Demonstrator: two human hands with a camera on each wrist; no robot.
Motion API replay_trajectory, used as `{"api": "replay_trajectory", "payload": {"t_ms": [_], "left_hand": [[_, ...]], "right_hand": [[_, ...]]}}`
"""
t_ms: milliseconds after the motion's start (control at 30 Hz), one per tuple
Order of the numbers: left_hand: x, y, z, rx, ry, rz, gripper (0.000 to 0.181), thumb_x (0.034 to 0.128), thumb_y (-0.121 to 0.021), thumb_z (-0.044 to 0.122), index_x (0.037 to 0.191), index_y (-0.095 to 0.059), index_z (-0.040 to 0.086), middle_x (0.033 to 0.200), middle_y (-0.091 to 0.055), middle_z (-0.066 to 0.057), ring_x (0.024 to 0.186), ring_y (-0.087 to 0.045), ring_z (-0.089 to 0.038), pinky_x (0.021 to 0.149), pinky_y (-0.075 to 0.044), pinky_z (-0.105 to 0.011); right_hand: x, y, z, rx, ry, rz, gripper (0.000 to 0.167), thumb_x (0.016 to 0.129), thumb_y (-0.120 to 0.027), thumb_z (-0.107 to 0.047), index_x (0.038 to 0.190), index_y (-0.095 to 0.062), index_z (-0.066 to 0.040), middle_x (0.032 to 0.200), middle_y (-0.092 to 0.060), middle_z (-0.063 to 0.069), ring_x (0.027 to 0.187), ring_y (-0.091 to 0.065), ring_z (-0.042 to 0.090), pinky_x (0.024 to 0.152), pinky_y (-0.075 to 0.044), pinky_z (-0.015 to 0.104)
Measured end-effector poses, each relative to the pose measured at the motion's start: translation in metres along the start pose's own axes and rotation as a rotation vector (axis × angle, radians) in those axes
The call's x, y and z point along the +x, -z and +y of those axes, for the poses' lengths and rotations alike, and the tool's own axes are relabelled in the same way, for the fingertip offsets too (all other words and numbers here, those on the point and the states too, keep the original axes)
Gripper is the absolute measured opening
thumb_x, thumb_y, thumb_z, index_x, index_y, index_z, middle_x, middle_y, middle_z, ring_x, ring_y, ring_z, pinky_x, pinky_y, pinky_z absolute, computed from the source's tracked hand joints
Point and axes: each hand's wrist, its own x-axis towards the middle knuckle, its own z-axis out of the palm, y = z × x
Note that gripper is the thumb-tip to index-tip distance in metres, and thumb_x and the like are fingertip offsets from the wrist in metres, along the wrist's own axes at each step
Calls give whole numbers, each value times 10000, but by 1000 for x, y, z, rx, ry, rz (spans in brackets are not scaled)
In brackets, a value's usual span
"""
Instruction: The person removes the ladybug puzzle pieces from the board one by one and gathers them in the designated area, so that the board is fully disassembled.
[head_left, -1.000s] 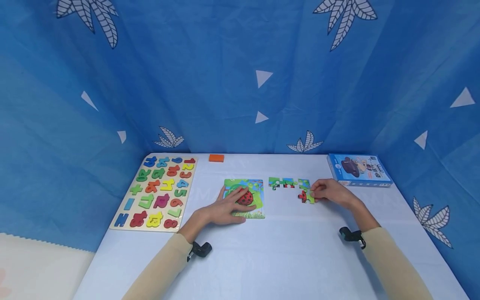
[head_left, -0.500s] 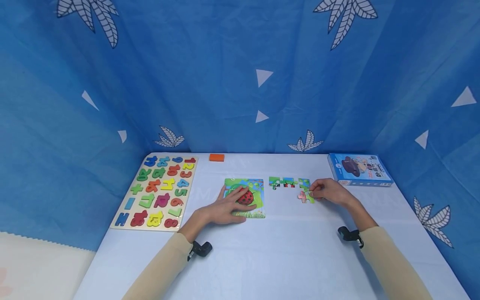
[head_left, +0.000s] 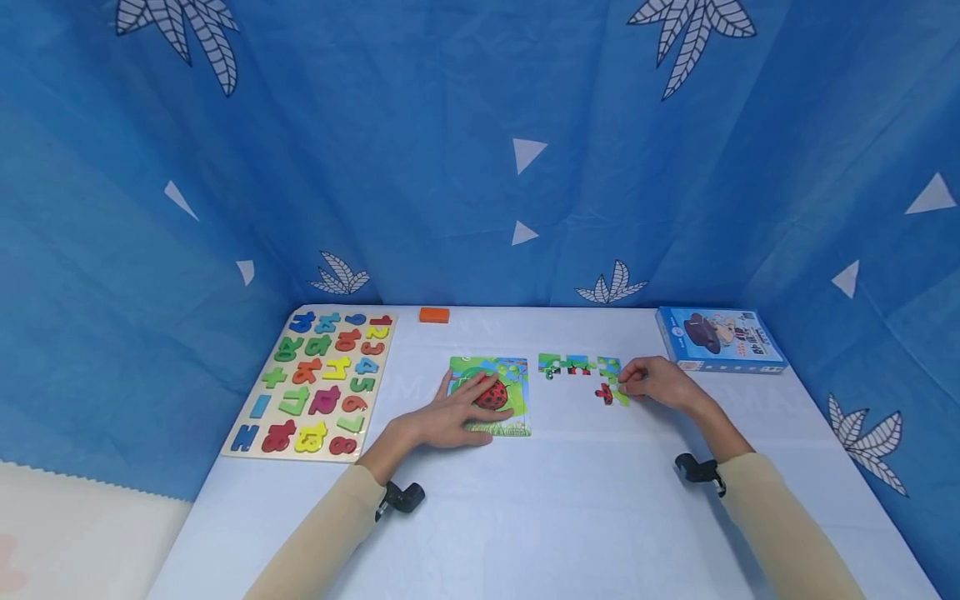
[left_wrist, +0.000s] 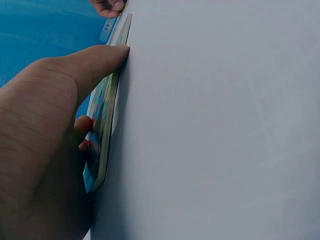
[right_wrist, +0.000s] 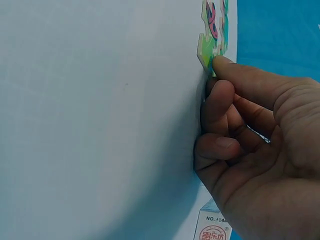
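The left hand (head_left: 450, 418) rests on the ladybug puzzle (head_left: 491, 397) with its fingers spread, at the middle of the white table (head_left: 562, 508). To the right, the right hand (head_left: 660, 384) pinches a green puzzle piece (right_wrist: 205, 51) by its edge. A red puzzle piece (head_left: 603, 394) is just left of it; it is hard to tell if they are joined. The step in hand looks like sorting loose pieces. The next move seems to call for a gentle, steady pinch.

A white table (head_left: 562, 517) bears a number board (head_left: 273, 410), orange block (head_left: 434, 315), ladybird puzzle (head_left: 492, 396), puzzle pieces (head_left: 577, 362) and blue box (head_left: 722, 337).
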Motion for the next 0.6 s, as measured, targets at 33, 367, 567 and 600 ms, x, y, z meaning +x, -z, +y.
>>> {"api": "replay_trajectory", "payload": {"t_ms": [33, 367, 567, 600], "left_hand": [[0, 0, 0, 2, 1, -1, 500, 1005, -530, 538, 1490, -434, 465, 1706, -26, -27, 1563, 40, -275, 1138, 113, -705], [0, -2, -2, -4, -3, 8, 499, 1006, -532, 531, 1490, -449, 445, 1705, -33, -42, 1562, 32, -294, 1136, 120, -704], [0, -1, -1, 3, 8, -1, 505, 1004, -521, 548, 1493, -427, 467, 1706, -15, -24, 1563, 49, -272, 1141, 124, -695], [0, -1, -1, 4, 9, -2, 505, 1004, -518, 550, 1494, -423, 471, 1706, -14, -21, 1563, 51, -269, 1141, 125, -694]], "right_hand": [[0, 0, 0, -5, 0, 4, 188, 946, -692, -149, 1073, -668, -13, 881, -612, 77, 783, -568, 219, 721, -480, 313], [0, -1, -3, -31, -15, 1, 187, 938, -697, -156, 1057, -675, -13, 850, -613, 70, 764, -563, 198, 700, -462, 299], [0, 0, -3, -25, -19, -3, 189, 931, -701, -151, 1054, -676, -10, 842, -609, 69, 754, -560, 199, 687, -465, 299], [0, 0, -3, -25, -19, -3, 191, 931, -701, -152, 1055, -677, -9, 842, -609, 70, 755, -560, 198, 687, -466, 300]]}}
